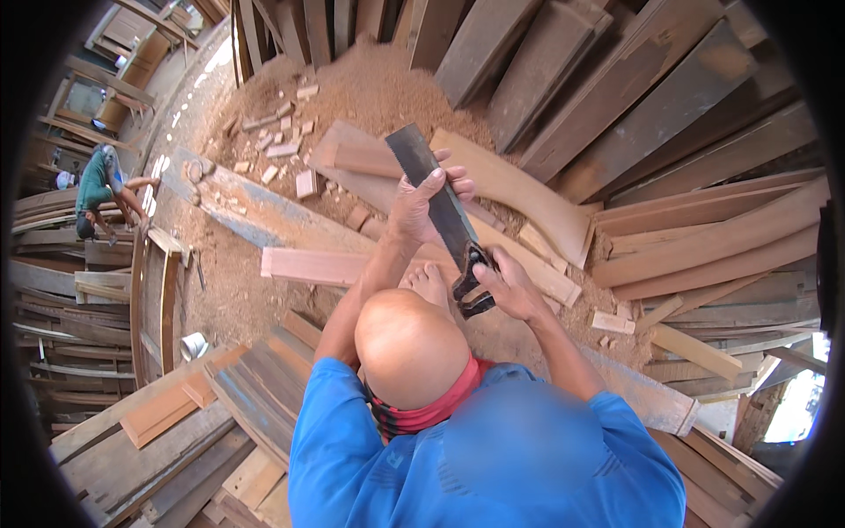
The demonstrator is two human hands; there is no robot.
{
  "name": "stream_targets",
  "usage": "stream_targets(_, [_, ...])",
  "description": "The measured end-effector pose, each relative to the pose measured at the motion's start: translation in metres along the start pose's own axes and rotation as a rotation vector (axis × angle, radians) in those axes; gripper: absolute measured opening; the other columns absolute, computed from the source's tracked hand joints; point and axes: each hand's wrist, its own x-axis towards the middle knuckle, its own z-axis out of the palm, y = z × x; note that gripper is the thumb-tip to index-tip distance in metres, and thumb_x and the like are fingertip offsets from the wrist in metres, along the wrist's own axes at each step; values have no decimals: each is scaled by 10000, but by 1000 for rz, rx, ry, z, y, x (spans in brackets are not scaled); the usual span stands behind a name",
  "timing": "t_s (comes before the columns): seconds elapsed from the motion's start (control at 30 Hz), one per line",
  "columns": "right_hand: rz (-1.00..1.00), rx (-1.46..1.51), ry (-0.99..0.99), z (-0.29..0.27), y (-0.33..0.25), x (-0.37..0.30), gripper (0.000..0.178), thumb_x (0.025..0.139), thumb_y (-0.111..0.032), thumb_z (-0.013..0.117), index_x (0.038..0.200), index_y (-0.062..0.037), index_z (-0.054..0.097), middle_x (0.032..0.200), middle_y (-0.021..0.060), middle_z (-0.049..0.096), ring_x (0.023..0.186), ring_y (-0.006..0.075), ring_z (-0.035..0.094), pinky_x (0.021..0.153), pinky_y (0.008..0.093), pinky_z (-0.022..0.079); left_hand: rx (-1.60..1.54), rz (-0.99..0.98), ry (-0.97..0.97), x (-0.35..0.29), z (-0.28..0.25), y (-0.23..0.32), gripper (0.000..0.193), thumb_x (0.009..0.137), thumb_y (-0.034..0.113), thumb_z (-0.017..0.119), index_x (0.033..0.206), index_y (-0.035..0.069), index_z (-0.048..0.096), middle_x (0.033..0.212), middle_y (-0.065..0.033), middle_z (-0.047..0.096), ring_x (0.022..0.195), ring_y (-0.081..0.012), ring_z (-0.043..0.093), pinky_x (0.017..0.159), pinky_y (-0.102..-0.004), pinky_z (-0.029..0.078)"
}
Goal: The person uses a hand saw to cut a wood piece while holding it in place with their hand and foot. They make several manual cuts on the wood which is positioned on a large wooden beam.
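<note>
A handsaw (451,222) with a grey blade and a black handle is held up in front of my raised knee. My left hand (426,195) wraps round the middle of the blade, its thumb lying across the flat face. Lower down, my right hand (509,286) grips beside the black handle, which it partly covers. Below the saw lies a pinkish squared timber (308,266), passing behind my left forearm. My bare foot (426,283) shows next to the saw's handle.
Sawdust (352,92) and small wood offcuts (283,150) cover the floor ahead. A curved board (519,189) lies just beyond the saw. Thick planks (607,97) lean at the far right. A person in green (101,189) bends over at the left. A white cup (193,346) stands nearby.
</note>
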Motion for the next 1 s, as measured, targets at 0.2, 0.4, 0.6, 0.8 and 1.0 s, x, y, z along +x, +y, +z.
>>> stream_targets(0.2, [-310,-62,258,1,-106,49,335,1095,-302,580,1024,14,664,800,25,607,740,134,537,684,329,472,285,125,-333,7,127,56,551,1049,145,639,1539,45,409,1137,-180,697,1008,-295,707,967,-460,588])
stream_targets(0.4, [-553,103,70,-11,-190,10,231,1091,-234,629,1064,-5,651,872,-46,569,820,79,500,740,280,468,301,248,-740,-9,242,115,699,1027,365,637,1552,-26,390,883,-107,669,708,-141,572,691,-291,480])
stream_targets(0.6, [-685,-148,-50,-29,-244,-39,209,1072,-224,631,1065,-16,643,861,-14,617,779,97,548,705,305,498,422,413,-917,-47,307,118,623,975,323,684,1427,-53,478,781,-31,564,680,-87,488,649,-252,411])
stream_targets(0.8, [-951,-115,-30,-30,-219,-46,199,1070,-207,618,1028,-17,659,833,-16,643,734,69,567,646,273,487,848,397,-785,-93,332,101,509,868,183,761,1271,-38,542,731,51,455,629,-43,390,582,-241,287])
stream_targets(1.0, [-940,195,-109,-23,-203,-40,271,1055,-283,656,1034,-13,666,819,-17,649,726,70,581,643,269,490,966,573,-978,-89,338,92,597,790,207,806,1239,-86,543,697,-28,443,556,-120,416,530,-282,326])
